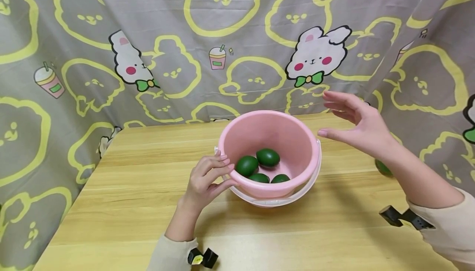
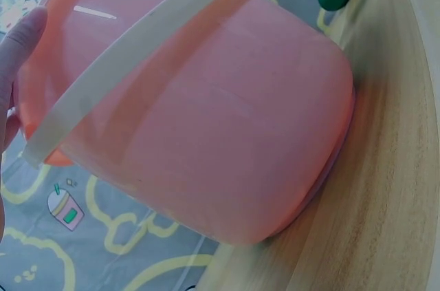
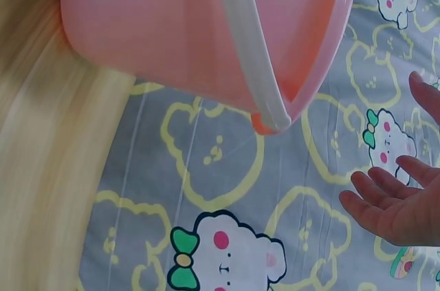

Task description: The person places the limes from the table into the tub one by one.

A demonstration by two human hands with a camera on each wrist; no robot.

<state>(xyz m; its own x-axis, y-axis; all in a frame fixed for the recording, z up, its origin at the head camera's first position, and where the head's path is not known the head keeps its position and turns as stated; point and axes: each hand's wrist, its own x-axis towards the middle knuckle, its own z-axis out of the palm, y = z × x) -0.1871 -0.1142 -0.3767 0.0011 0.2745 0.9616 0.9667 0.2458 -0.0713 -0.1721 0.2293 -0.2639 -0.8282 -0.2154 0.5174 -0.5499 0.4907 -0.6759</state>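
Observation:
A pink bucket (image 1: 267, 133) with a white handle (image 1: 274, 201) stands upright on the wooden table. Several smooth dark green oval fruits (image 1: 268, 157), like avocados, lie on its bottom. My left hand (image 1: 208, 176) grips the bucket's rim at the left; its thumb (image 2: 27, 29) lies against the outside, and the other fingers are mostly hidden in the left wrist view. Over the table to the right of the bucket, my right hand (image 1: 360, 124) hovers with fingers spread and holds nothing. In the right wrist view, its fingers (image 3: 375, 208) are apart from the bucket.
Another green fruit (image 1: 383, 168) sits on the right of the table, partly hidden behind the right forearm. A grey curtain (image 1: 256, 48) with yellow cartoon outlines hangs behind and along the sides of the table (image 1: 130, 205). The bucket's handle hangs down at the front.

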